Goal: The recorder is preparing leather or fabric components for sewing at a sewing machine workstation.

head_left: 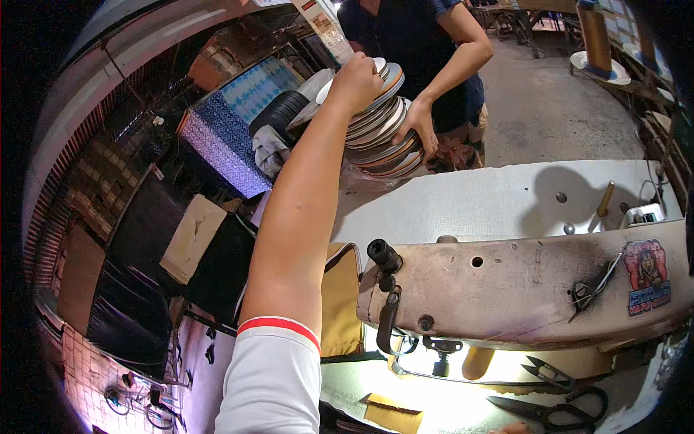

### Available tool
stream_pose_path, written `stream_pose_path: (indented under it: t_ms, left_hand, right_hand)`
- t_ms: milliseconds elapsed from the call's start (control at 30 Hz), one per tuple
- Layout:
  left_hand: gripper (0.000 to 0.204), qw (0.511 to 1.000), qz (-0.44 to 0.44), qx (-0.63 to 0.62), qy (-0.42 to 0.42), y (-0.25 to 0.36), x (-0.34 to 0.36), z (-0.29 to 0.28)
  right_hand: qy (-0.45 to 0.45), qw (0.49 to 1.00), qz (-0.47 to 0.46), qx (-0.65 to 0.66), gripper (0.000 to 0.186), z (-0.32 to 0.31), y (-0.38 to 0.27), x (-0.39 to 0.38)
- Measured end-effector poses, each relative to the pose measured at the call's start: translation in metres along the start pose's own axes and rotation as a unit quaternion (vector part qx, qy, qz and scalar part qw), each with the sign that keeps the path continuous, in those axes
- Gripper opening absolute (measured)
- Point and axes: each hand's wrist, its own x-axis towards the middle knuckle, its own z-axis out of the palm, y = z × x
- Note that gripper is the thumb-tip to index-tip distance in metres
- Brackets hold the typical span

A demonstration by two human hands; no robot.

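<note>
From the head camera, the person's left hand (356, 81) reaches far forward and rests on top of a leaning stack of flat tape rolls (379, 126). Its fingers curl down over the top roll, gripping it, though the fingertips are hidden behind the knuckles. The stack sits beyond the far left corner of the white bench (491, 199), steadied from the other side by a co-worker's hand (419, 126) with spread fingers; that person is cut off at the top edge. The person's right hand is mostly out of the picture, so its fingers cannot be judged. A worn sewing machine (520, 286) blocks much of the bench's near edge, where black scissors (553, 412) lie partly cut off.
</note>
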Motion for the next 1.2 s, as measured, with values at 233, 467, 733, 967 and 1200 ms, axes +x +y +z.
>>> stream_pose_path:
  t_ms: [233,467,733,967,1200]
  left_hand:
    - [0.019,0.999,0.032,-0.039,-0.007,-0.005,-0.002,-0.003]
    - [0.026,1.0,0.016,0.0,0.015,0.014,-0.011,-0.004]
    - [0.016,0.977,-0.082,0.138,0.138,0.042,-0.005,0.028]
    - [0.018,0.983,0.01,0.159,0.088,0.04,-0.015,0.025]
    - [0.018,0.981,-0.138,0.052,0.125,0.031,-0.003,0.031]
  right_hand:
    - [0.028,0.996,0.076,0.033,0.023,-0.001,-0.009,0.01]
    - [0.033,0.996,0.077,0.031,0.021,-0.001,-0.01,0.009]
    - [0.042,0.995,0.083,0.032,0.021,0.001,-0.009,0.009]
    - [0.045,0.996,0.071,0.039,0.02,-0.003,-0.009,0.011]
    - [0.036,0.996,0.078,0.034,0.019,-0.002,-0.009,0.008]
